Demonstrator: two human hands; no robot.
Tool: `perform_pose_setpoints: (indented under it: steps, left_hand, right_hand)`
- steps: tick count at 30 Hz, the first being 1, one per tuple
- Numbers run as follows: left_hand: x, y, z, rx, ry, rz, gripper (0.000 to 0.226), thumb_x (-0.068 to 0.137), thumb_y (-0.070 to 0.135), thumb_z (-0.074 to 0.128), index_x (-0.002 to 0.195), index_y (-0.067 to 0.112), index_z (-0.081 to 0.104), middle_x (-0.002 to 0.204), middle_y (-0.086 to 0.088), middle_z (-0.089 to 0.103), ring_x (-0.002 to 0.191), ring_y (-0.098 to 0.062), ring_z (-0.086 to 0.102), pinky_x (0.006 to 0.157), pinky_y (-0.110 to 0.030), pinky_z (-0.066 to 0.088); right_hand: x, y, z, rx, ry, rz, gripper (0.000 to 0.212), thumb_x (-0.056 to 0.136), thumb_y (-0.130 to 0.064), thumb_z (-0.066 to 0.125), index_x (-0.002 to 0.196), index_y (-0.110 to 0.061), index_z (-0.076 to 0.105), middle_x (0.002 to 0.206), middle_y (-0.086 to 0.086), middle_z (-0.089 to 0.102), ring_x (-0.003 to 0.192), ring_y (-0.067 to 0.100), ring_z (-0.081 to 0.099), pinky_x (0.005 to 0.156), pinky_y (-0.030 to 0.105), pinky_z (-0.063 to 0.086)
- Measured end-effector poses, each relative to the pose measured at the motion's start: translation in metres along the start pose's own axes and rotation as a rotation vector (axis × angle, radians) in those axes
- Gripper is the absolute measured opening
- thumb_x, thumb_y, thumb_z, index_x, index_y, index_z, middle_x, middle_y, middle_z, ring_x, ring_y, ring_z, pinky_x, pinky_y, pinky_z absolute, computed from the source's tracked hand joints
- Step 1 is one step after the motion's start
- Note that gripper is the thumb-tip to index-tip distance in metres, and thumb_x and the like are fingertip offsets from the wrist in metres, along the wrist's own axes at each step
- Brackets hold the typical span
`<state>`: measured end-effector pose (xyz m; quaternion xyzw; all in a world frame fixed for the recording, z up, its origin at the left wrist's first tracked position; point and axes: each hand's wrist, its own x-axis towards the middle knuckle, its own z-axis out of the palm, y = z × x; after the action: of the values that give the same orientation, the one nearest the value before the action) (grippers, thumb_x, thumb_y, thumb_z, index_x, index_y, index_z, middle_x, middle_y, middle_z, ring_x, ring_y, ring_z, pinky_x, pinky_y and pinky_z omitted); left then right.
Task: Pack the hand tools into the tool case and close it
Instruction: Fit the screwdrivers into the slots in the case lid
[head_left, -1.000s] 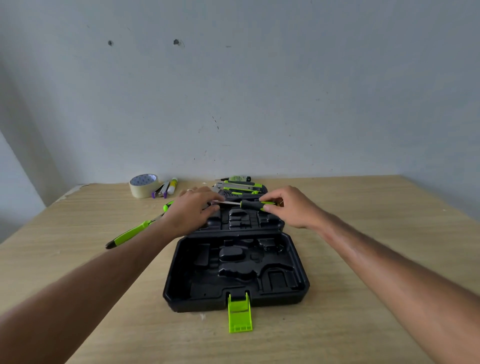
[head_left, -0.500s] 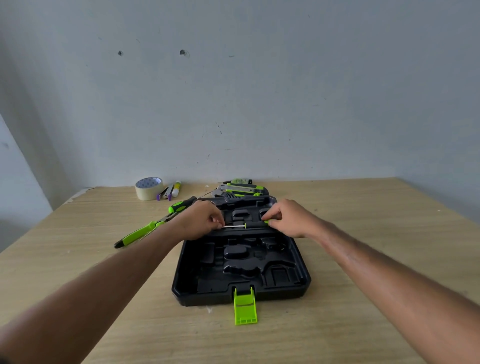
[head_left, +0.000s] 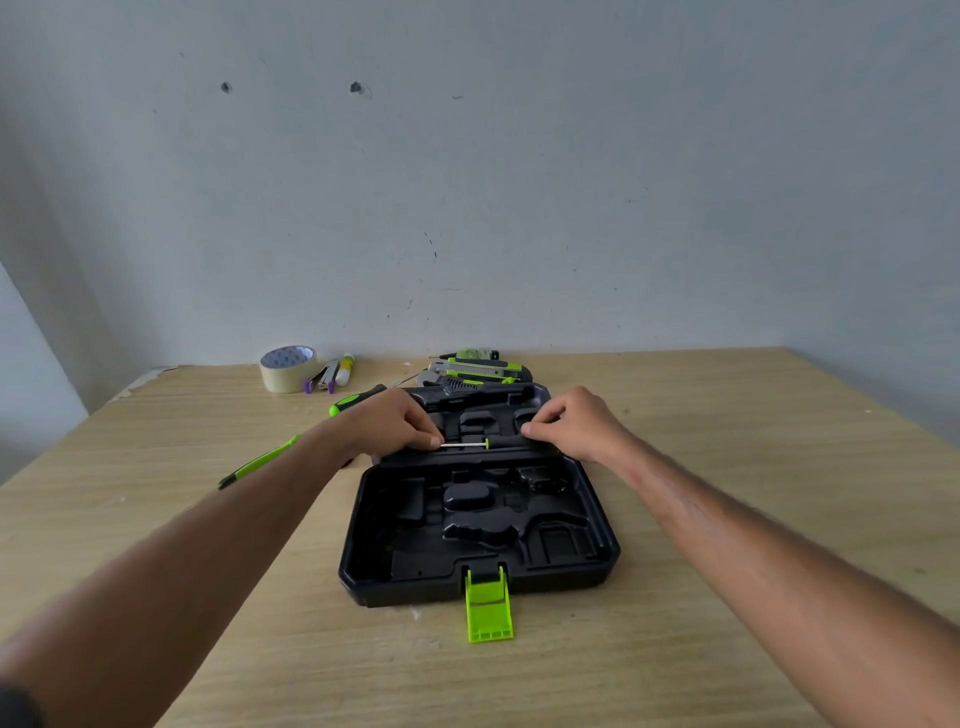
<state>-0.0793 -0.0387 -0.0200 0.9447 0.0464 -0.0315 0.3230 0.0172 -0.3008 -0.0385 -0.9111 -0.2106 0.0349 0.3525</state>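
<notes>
Just black tool case (head_left: 592, 551), open flat, green latch (head_left: 489, 613).

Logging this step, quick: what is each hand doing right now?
Left hand: pinching the screwdriver at its metal tip.
Right hand: gripping the screwdriver's handle end.

No text, label, brand or number can be read anywhere. The roll of cream masking tape (head_left: 289, 368) at the far left of the pale wooden table (head_left: 727, 467) shows a dotted bluish pattern on its top, too small to tell as writing. The black plastic tool case (head_left: 480, 525) bears no legible marking.
</notes>
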Motion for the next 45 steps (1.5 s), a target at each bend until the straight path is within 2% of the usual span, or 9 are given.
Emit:
perform_pose_setpoints:
  steps: [6,12,16,22,27,31,34,38,45]
  left_hand:
    - [0.007,0.001,-0.001,-0.062,0.094,-0.125,0.019,0.068,0.025,0.093,0.083,0.020,0.084,0.089,0.003,0.079,0.087,-0.007,0.066,0.074,-0.023,0.047]
    - [0.013,0.007,-0.001,-0.039,0.123,-0.346,0.064,0.063,0.029,0.096,0.117,0.006,0.072,0.119,-0.010,0.068,0.114,-0.027,0.059,0.096,-0.032,0.044]
    - [0.019,0.007,-0.008,0.069,0.039,-0.476,0.110,0.045,0.054,0.097,0.135,0.005,0.058,0.139,-0.014,0.059,0.124,-0.036,0.056,0.103,-0.048,0.046]
    - [0.020,0.002,-0.007,0.155,0.013,-0.519,0.120,0.049,0.068,0.089,0.146,0.008,0.048,0.150,-0.012,0.050,0.135,-0.036,0.048,0.104,-0.047,0.043]
    - [0.011,0.000,0.002,0.105,0.115,-0.455,0.111,0.050,0.067,0.090,0.136,0.006,0.054,0.134,-0.015,0.060,0.121,-0.034,0.057,0.087,-0.036,0.045]
    - [-0.013,-0.008,0.010,0.019,0.266,-0.306,0.075,0.060,0.071,0.082,0.110,0.021,0.056,0.107,0.001,0.060,0.101,-0.022,0.058,0.086,-0.036,0.050]
    - [-0.023,-0.022,0.001,-0.087,0.353,-0.184,0.047,0.081,0.059,0.074,0.102,0.018,0.063,0.088,0.004,0.057,0.081,-0.016,0.056,0.066,-0.030,0.044]
    - [-0.039,-0.040,-0.017,-0.009,0.435,-0.081,0.017,0.091,0.032,0.071,0.083,0.019,0.063,0.070,0.005,0.052,0.064,-0.011,0.048,0.055,-0.025,0.034]
    - [-0.029,-0.068,-0.034,0.119,0.442,-0.084,0.019,0.091,0.028,0.068,0.107,0.018,0.070,0.097,0.002,0.068,0.076,-0.010,0.059,0.072,-0.033,0.049]
  right_hand:
    - [0.007,0.002,0.002,0.110,0.005,0.089,0.020,0.075,-0.034,0.089,0.084,-0.019,0.081,0.080,-0.007,0.072,0.085,0.012,0.064,0.073,0.023,0.041]
    - [0.007,0.011,0.003,0.249,-0.003,0.235,0.068,0.064,-0.038,0.096,0.119,-0.015,0.062,0.113,0.004,0.065,0.106,0.022,0.064,0.088,0.032,0.051]
    - [0.009,0.012,0.001,0.224,-0.016,0.244,0.074,0.064,-0.041,0.095,0.124,-0.017,0.057,0.120,0.003,0.062,0.110,0.022,0.060,0.091,0.034,0.048]
    - [0.006,0.008,-0.003,0.117,-0.042,0.238,0.071,0.072,-0.045,0.089,0.125,-0.015,0.052,0.111,-0.001,0.058,0.101,0.019,0.056,0.081,0.032,0.043]
    - [-0.006,0.004,0.001,0.007,0.008,0.177,0.064,0.078,-0.052,0.082,0.120,-0.015,0.052,0.114,0.001,0.059,0.099,0.020,0.055,0.079,0.033,0.045]
    - [-0.018,-0.003,0.008,-0.177,0.180,0.052,0.053,0.081,-0.060,0.073,0.116,-0.025,0.058,0.122,0.001,0.055,0.114,0.025,0.051,0.092,0.041,0.045]
    - [-0.019,-0.025,0.018,-0.155,0.260,-0.102,0.028,0.087,-0.052,0.070,0.101,-0.028,0.066,0.109,-0.003,0.061,0.108,0.023,0.052,0.092,0.042,0.044]
    - [-0.012,-0.060,0.038,-0.058,0.197,-0.228,0.009,0.086,-0.037,0.073,0.086,-0.028,0.071,0.082,-0.014,0.069,0.083,0.011,0.065,0.076,0.030,0.051]
    - [0.026,-0.087,0.067,-0.079,0.046,-0.332,0.005,0.092,-0.023,0.069,0.090,-0.021,0.074,0.078,-0.013,0.066,0.074,0.009,0.064,0.069,0.031,0.053]
